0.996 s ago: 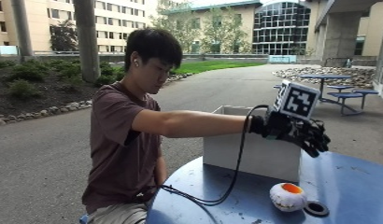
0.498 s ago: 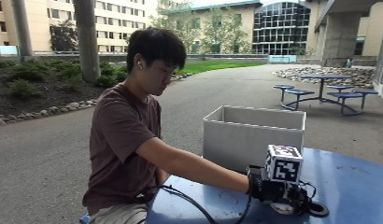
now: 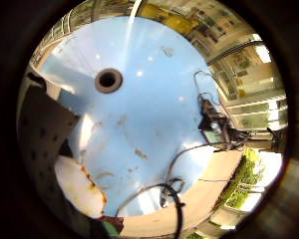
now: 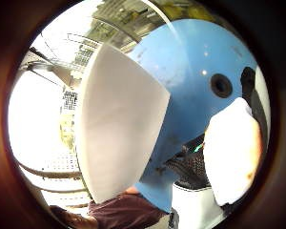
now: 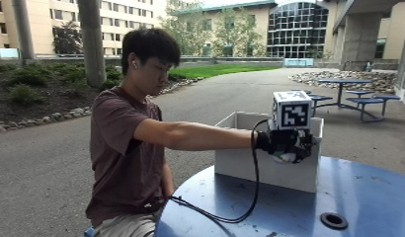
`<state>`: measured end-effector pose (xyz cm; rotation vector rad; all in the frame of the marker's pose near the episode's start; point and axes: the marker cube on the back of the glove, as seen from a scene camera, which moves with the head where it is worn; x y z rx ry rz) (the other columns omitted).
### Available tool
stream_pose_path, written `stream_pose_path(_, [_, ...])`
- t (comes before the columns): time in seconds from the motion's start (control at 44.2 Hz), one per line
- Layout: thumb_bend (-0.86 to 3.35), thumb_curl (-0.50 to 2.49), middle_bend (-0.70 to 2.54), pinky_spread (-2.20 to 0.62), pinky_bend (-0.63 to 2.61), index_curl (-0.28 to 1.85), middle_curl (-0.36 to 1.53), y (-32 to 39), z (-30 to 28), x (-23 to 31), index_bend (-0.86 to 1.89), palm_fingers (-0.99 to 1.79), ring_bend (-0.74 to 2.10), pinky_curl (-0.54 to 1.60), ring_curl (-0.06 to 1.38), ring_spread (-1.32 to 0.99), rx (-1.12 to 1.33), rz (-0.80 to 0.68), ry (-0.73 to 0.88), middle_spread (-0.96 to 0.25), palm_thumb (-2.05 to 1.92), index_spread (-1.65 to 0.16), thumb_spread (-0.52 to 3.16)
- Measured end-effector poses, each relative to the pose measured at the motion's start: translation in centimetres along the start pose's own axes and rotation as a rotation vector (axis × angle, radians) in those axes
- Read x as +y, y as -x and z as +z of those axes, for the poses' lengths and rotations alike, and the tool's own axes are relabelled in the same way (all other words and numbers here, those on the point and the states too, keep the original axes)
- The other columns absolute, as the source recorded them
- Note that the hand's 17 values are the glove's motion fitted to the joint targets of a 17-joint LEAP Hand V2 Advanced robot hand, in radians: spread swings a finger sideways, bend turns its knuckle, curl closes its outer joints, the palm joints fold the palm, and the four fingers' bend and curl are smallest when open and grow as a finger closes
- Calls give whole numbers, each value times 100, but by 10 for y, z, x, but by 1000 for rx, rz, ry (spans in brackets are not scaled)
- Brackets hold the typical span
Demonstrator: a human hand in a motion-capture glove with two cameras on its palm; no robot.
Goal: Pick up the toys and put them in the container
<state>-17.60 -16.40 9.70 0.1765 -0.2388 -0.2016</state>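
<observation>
Surface (image 5: 360, 197): round, blue, with scuffs and rust-coloured marks on the paint. A dark round hole (image 5: 334, 220) sits in the top, ringed by a collar, well apart from the container and toward the near rim. Both palm views show the same hole in bare blue paint.

Container (image 5: 255, 165): white, square-sided box with an open top, standing upright on the surface at the side nearest the seated person. Its walls are plain. The inside is hidden from the outside view by the near wall, so its contents cannot be told. In the thumb-side palm view one white corner of it (image 4: 119, 119) stands just beside the palm.

Right hand (image 5: 287, 143): black-gloved, arm held out level from the shoulder, raised above the surface at the height of the container's rim and in front of its near right corner. The grip is clenched round the toy, fingers curled under it.

Toy (image 5: 286, 157): small, rounded, white with orange marks, carried in the gloved hand and clear of the surface. A little of it shows below the fingers in the outside view. Both palm views show it close against the palm (image 4: 233, 148), white with an orange patch at its edge (image 3: 79, 188).
</observation>
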Motion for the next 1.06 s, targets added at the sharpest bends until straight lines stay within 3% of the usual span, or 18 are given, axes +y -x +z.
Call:
stream_pose_path(0.159, [11, 79, 114, -39, 104, 62, 78, 49, -92, 9, 111, 113, 135, 46, 59, -34, 74, -55, -85, -20, 56, -22, 72])
stream_pose_path(0.249, [10, 82, 117, -39, 105, 66, 80, 82, -143, 8, 114, 111, 137, 47, 60, -34, -25, 124, -159, -20, 56, -23, 66])
stream_pose_path(0.294, [10, 84, 118, -39, 106, 68, 80, 109, -155, 13, 115, 111, 138, 48, 61, -34, -12, 80, -167, -20, 56, -23, 64])
stream_pose_path(0.362, [9, 86, 120, -39, 106, 70, 82, 161, -150, 27, 116, 110, 139, 49, 62, -34, 105, -205, -136, -19, 56, -23, 60])
stream_pose_path(0.408, [9, 88, 121, -39, 106, 71, 82, 197, -143, 32, 116, 110, 140, 49, 62, -34, 129, -305, -123, -19, 55, -23, 58])
stream_pose_path(0.566, [8, 93, 124, -39, 107, 76, 84, 299, -105, 41, 116, 108, 141, 50, 64, -34, 133, -452, -68, -18, 55, -23, 52])
stream_pose_path(0.747, [7, 99, 122, -39, 108, 80, 84, 347, -63, 46, 113, 103, 141, 52, 65, -34, 208, -537, 82, -18, 56, -23, 48])
stream_pose_path(0.793, [5, 99, 117, -39, 110, 81, 83, 350, -53, 49, 108, 93, 140, 53, 65, -34, 251, -526, 188, -19, 54, -24, 48])
stream_pose_path(0.815, [4, 98, 108, -39, 117, 79, 81, 357, -47, 49, 94, 74, 138, 54, 64, -33, 261, -518, 235, -21, 53, -25, 53])
stream_pose_path(0.838, [4, 99, 112, -39, 116, 84, 83, 365, -42, 50, 102, 84, 141, 55, 66, -33, 265, -510, 276, -21, 54, -24, 51])
stream_pose_path(0.861, [0, 96, 97, -38, 120, 76, 78, 370, -37, 50, 74, 43, 138, 54, 63, -33, 265, -502, 309, -22, 48, -25, 60])
stream_pose_path(0.883, [1, 97, 99, -38, 125, 83, 80, 372, -34, 50, 78, 50, 140, 57, 66, -32, 263, -497, 333, -22, 50, -24, 60])
stream_pose_path(0.906, [-15, 87, 66, -28, 131, 71, 69, 372, -31, 50, 47, -58, 113, 59, 59, -25, 258, -494, 345, -18, 23, -24, 76])
stream_pose_path(0.929, [-14, 83, 59, -25, 137, 74, 68, 371, -30, 50, 42, -74, 105, 64, 62, -21, 251, -493, 346, -15, 18, -23, 80])
stream_pose_path(1.064, [-7, 69, 24, -11, 125, 46, 51, 368, -28, 48, 7, -55, 65, 51, 42, -11, 228, -489, 302, -6, 0, -23, 98])
